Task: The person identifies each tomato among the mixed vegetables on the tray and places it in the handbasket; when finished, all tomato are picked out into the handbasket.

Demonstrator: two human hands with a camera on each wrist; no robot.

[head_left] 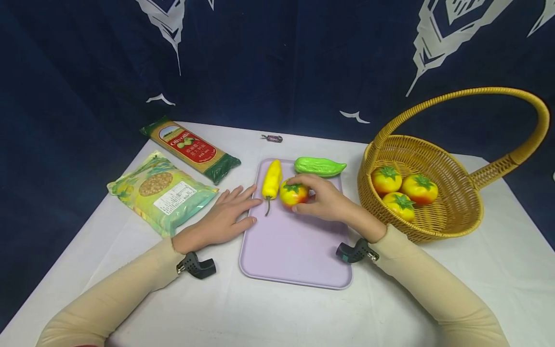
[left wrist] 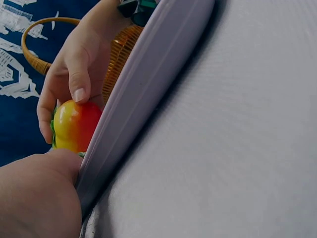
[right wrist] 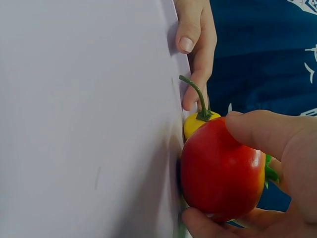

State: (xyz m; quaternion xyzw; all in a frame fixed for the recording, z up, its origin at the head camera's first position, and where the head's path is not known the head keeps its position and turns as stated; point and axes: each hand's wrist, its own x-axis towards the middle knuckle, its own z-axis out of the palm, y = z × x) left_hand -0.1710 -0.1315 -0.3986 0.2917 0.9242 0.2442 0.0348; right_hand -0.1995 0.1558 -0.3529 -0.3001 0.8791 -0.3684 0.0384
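My right hand (head_left: 325, 198) grips a yellow-and-red tomato (head_left: 293, 193) with a green leafy top, thumb on its near side and fingers over the far side. The tomato is at the surface of the lilac tray (head_left: 299, 255); its redder side (right wrist: 220, 171) faces the right wrist view. Just left of it lies a yellow pepper (head_left: 271, 180), stem toward me. Behind it, a green pepper (head_left: 320, 166) lies across the tray's far right corner. My left hand (head_left: 225, 214) rests with fingers extended at the tray's left rim, fingertips close to the yellow pepper.
At right stands a wicker basket (head_left: 470, 212) with a tall handle, holding three similar tomatoes (head_left: 419, 189). A noodle packet (head_left: 191, 148) and a green-yellow bag (head_left: 162, 193) lie at left. A small wrapped candy (head_left: 272, 138) sits behind the tray, before a dark blue curtain (head_left: 277, 72).
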